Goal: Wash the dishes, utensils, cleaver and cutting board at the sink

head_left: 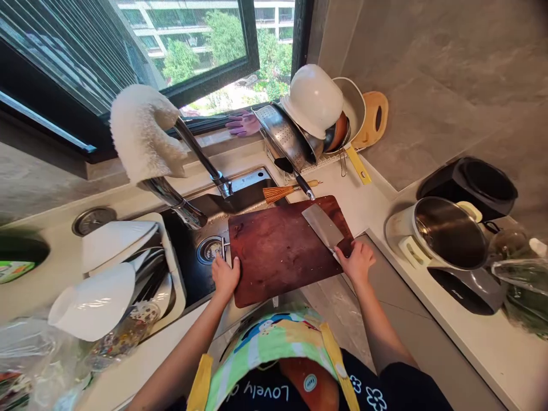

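You are resting your left hand [225, 278] on the near left edge of a dark wooden cutting board [274, 257], its fingers [220, 263] spread open and holding nothing closed. Your right hand [356, 262] is at the board's right edge, its fingers [346, 249] curled around the dark handle of a steel cleaver [322, 226]. The cleaver's blade is lying on the board, angled away from you toward the window. The board is bridging a dark sink [188, 260], beside its drain [209, 250]. Behind it, a chrome faucet [201, 157] is carrying a white fluffy cloth [143, 134]. A small straw brush [278, 193] is lying just past the board, below a perforated steel colander [285, 137]. Off to your right, a steel pot [449, 231] is standing on the counter.
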Available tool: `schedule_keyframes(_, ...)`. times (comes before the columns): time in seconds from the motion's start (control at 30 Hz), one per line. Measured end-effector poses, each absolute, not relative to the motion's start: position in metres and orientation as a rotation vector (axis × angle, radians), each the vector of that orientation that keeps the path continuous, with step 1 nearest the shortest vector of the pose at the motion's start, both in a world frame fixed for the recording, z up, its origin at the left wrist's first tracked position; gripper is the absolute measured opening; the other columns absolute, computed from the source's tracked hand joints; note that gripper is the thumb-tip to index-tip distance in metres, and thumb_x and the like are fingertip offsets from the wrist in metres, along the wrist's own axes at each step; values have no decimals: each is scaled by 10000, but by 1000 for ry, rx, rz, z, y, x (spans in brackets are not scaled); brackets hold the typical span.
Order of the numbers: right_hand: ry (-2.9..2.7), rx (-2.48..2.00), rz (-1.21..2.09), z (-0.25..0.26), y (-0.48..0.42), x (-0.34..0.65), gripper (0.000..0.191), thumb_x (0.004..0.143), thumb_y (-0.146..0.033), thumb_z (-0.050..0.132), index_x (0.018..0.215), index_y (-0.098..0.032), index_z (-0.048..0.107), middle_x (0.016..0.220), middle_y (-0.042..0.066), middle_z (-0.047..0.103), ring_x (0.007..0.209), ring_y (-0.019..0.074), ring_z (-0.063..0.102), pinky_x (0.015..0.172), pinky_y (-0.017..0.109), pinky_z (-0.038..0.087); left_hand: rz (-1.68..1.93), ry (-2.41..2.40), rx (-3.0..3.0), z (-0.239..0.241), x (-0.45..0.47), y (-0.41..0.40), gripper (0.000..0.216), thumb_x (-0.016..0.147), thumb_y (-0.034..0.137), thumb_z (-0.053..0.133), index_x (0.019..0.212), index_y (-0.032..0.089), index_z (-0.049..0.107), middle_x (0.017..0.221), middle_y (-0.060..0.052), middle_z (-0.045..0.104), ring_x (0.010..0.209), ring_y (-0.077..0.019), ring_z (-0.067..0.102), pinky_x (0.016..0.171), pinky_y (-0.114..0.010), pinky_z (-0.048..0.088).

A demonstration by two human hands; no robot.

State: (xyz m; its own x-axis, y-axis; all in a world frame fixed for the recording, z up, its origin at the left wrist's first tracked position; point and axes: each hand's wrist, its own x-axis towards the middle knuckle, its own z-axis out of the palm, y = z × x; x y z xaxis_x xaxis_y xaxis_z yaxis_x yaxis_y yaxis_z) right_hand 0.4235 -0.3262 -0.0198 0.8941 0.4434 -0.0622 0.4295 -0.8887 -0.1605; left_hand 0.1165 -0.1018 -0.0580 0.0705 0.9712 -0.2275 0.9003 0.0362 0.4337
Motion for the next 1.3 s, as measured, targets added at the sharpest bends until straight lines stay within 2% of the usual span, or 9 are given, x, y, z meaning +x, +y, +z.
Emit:
schedule_keyframes(0.1,-921,-3012,317,-17,-321,408,390,841,-467,550,1066,-150,565,1146,188,575,1100,330,505,884,438,369,384,1549,2295,-53,121,-107,674,841,279,493,1449,53,313,1475,-232,324,1383,-353,278,1125,-510,243)
schedule_keyframes(0.23,-1205,-3010,539,-14,-315,400,261,838,-286,539,1052,-137,557,1051,165,631,967,279,600,750,330,396,289,1081,2485,-54,128,-113,476,840,168,455,1309,145,535,1384,-152,479,1321,-302,374,1118,-488,269)
schedule_keyframes(0.47,-1398,-2607,876,19,-270,332,157,863,-312,507,949,-182,530,861,101,696,744,214,641,609,263,343,452,1005,2027,-32,117,-122,370,850,258,504,1188,153,612,1280,-134,569,1238,-260,469,1102,-461,311)
schedule_keyframes(0.67,-1527,-2291,903,41,-193,210,157,827,-252,527,968,-183,527,896,108,694,761,217,640,623,264,371,472,874,861,-1,106,-141,412,766,507,640,966,147,622,888,-70,677,871,-198,630,812,-321,485)
schedule_keyframes(0.77,-1614,-2125,1014,46,-165,184,220,788,-226,576,997,-162,549,923,104,691,788,213,638,648,268,409,632,929,627,6,87,-129,449,675,399,759,992,141,573,825,-20,660,759,-143,615,724,-257,478)
schedule_keyframes(0.9,-1602,-1745,1342,62,-128,215,193,815,-360,591,872,-178,625,777,23,676,705,156,622,649,246,450,593,1050,361,16,53,-100,205,793,250,656,899,132,525,694,5,609,588,-112,593,590,-250,498)
schedule_keyframes(1.07,-1499,-1657,725,94,-63,264,371,833,-395,591,1147,-201,551,816,0,634,678,127,564,694,271,466,573,1046,124,23,28,-76,88,894,134,475,820,120,519,533,45,477,400,-68,452,418,-197,426)
schedule_keyframes(1.23,-1766,-1394,582,104,-11,249,193,833,-319,615,990,-207,606,785,6,609,718,141,560,719,284,464,594,1030,53,19,24,-65,162,907,130,443,797,89,555,496,62,402,349,-35,343,337,-142,298)
schedule_keyframes(1.3,-1801,-1313,643,91,2,245,234,836,-307,606,1052,-217,601,850,15,630,763,147,580,740,288,470,611,1030,41,16,24,-62,137,883,94,458,792,84,560,496,65,393,351,-31,342,339,-137,293)
